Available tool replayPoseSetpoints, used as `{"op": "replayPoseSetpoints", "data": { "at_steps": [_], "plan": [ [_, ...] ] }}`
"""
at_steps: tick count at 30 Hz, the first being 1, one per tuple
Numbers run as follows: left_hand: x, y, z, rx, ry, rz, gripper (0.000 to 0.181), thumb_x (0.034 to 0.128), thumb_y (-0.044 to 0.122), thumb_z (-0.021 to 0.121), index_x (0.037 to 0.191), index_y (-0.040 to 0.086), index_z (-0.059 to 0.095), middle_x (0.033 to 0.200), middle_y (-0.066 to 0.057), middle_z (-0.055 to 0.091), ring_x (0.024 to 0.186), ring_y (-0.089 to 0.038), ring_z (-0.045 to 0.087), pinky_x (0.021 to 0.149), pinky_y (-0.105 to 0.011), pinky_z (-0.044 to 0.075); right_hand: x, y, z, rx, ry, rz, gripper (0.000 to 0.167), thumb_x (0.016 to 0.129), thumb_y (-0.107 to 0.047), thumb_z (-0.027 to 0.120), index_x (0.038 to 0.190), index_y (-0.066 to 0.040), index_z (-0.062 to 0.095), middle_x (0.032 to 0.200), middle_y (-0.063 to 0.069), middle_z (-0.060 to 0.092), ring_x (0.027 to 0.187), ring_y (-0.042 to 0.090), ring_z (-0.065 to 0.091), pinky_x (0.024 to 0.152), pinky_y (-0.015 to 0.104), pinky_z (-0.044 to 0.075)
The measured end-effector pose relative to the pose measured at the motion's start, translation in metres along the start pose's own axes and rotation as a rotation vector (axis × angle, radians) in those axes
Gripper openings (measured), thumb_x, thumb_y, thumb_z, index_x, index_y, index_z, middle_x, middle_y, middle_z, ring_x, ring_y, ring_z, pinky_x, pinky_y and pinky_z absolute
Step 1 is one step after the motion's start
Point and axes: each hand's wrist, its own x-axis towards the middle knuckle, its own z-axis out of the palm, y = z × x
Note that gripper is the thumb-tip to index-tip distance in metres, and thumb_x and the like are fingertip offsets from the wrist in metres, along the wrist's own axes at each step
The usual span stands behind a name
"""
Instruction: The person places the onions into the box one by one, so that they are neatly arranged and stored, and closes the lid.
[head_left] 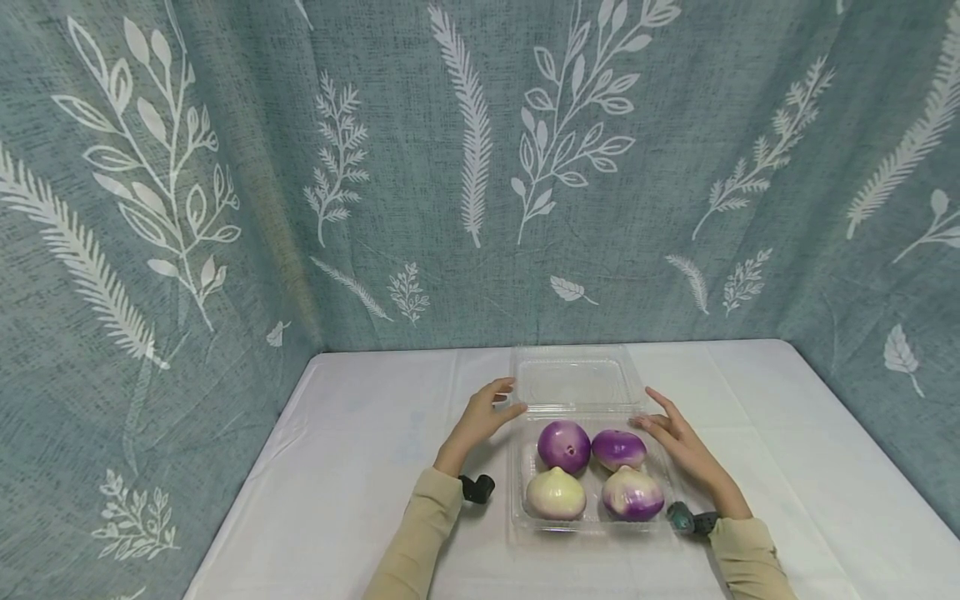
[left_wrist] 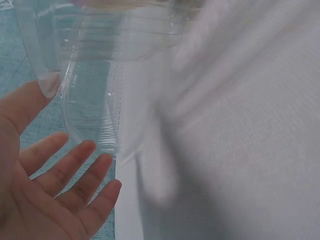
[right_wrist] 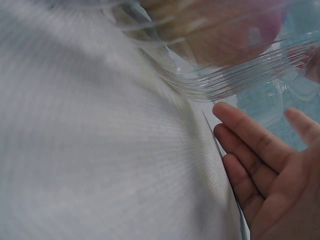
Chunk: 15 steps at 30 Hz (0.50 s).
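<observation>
A clear plastic clamshell box lies on the table with its lid folded back, away from me. Several glossy onion-like bulbs sit inside: a purple one and a purple-and-white one behind, a pale one and another purple-and-white one in front. At the left hinge corner is my left hand, fingers spread; its thumb appears to touch the plastic. My right hand is beside the right hinge corner, fingers extended; whether they touch the box I cannot tell.
A white cloth covers the table. Blue-green patterned curtains hang behind it and along both sides. Dark wrist-worn devices show at both wrists, low above the cloth.
</observation>
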Motion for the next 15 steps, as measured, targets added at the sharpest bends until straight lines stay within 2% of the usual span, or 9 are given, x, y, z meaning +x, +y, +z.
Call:
{"op": "replayPoseSetpoints", "data": {
  "at_steps": [8,15],
  "plan": [
    [0.005,-0.006,0.0,-0.037,-0.008,0.006,0.058,0.0884,0.027,0.063,0.137,0.004,0.042,0.128,-0.019,0.054,0.117,-0.035,0.052,0.097,-0.046,0.044,-0.001,-0.002,0.0,0.006,0.001,-0.004,0.062,0.099,-0.021,0.044,0.149,-0.015,0.008,0.119,0.021,0.06,0.105,-0.007,0.052,0.103,0.062,0.026],
    [0.01,-0.012,-0.003,-0.103,-0.041,0.012,0.06,0.0871,0.026,0.065,0.138,0.004,0.041,0.129,-0.018,0.053,0.119,-0.032,0.051,0.098,-0.044,0.044,-0.001,-0.001,-0.001,-0.005,0.002,-0.003,0.063,0.099,-0.021,0.044,0.149,-0.014,0.007,0.119,0.02,0.06,0.105,-0.007,0.053,0.103,0.06,0.027]
  ]
}}
